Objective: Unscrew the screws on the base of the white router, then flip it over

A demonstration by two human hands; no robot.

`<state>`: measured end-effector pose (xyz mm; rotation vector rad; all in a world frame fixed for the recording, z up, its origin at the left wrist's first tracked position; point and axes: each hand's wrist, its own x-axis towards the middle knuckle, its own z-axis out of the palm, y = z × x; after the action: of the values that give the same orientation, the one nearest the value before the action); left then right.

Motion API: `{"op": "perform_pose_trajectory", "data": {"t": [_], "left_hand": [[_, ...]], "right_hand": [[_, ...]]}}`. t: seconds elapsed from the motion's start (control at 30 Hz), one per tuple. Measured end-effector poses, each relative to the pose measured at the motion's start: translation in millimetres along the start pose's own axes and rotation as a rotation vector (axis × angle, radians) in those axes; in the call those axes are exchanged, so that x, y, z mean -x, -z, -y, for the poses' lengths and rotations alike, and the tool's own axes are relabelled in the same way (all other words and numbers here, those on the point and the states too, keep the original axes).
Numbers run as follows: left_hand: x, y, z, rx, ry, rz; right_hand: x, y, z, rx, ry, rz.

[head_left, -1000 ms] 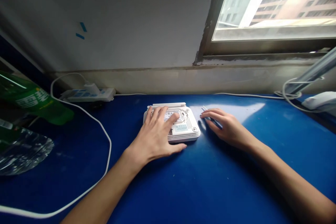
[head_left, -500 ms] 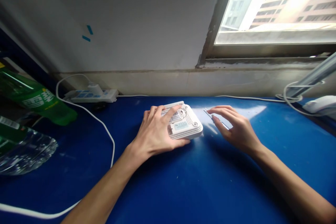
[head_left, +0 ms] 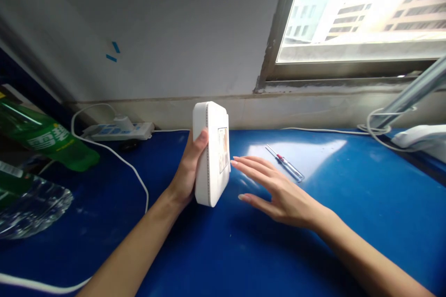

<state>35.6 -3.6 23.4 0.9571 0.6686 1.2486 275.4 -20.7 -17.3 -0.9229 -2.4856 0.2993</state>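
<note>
Count: 2 hands, 1 router, 1 screwdriver, 2 bottles, 1 power strip
Left hand: bare left hand [head_left: 187, 169], gripping the router, thumb on its near face
Router: white plastic box router [head_left: 212, 154], held upright on edge, paper label [head_left: 223, 150] facing right
Right hand: bare right hand [head_left: 277, 197], open, fingers spread, just beside the router, not touching it
Surface: glossy blue desk [head_left: 306, 260] under both hands
Screwdriver: slim metal screwdriver with red band [head_left: 285, 163], on the desk, beyond the right hand
Bottles: green plastic bottle [head_left: 45, 141] and transparent plastic bottle [head_left: 38, 209], both left, well apart from the router; contents cannot tell
Far: white power strip [head_left: 118, 132], with white cable [head_left: 114, 155]; window [head_left: 362, 14]
</note>
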Motion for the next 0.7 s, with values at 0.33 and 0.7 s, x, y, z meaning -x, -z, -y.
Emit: {"op": "perform_pose_trajectory", "data": {"t": [0.33,0.7], "left_hand": [[0.8,9.0,23.0,0.338,0.192,0.05],[6.9,3.8,34.6,0.296,0.053,-0.052]], "right_hand": [[4.2,6.2,-4.8,0.067,-0.11,-0.016],[-6.8,1.4,16.9,-1.037,-0.635,-0.209]]}}
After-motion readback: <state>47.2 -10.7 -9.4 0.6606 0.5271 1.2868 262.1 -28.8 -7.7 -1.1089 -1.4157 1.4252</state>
